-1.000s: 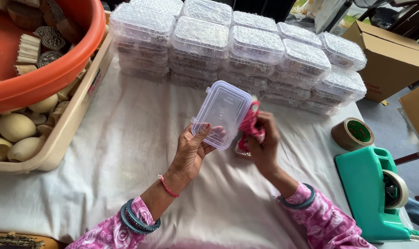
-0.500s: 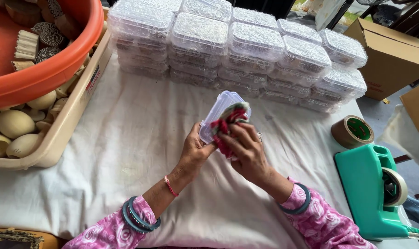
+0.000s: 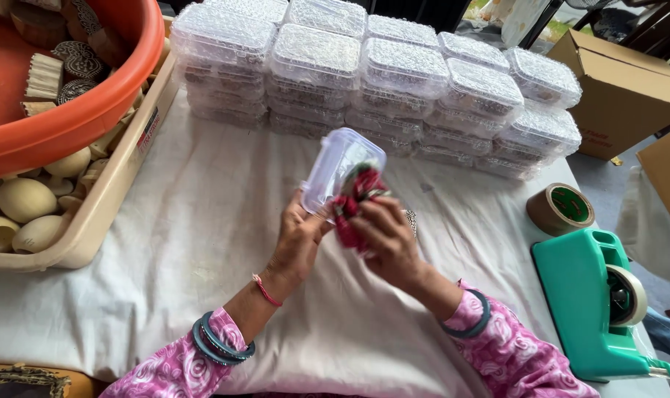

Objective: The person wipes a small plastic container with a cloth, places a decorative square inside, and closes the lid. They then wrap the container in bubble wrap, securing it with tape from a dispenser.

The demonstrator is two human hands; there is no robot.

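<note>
Carefully: your left hand grips small clear plastic box by rim, light, slippery; right hand fingers pinch soft red patterned cloth.

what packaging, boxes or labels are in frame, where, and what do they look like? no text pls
Clear plastic box: held in the left hand, rectangular, see-through; right hand presses a red cloth at it.
Stacked clear boxes: table's far side, bubble-wrapped, rows.
Cardboard carton: upper right, brown, open flap.
Label: on the beige tray's side, small, white and red.
Tape dispenser: right, teal.
</note>
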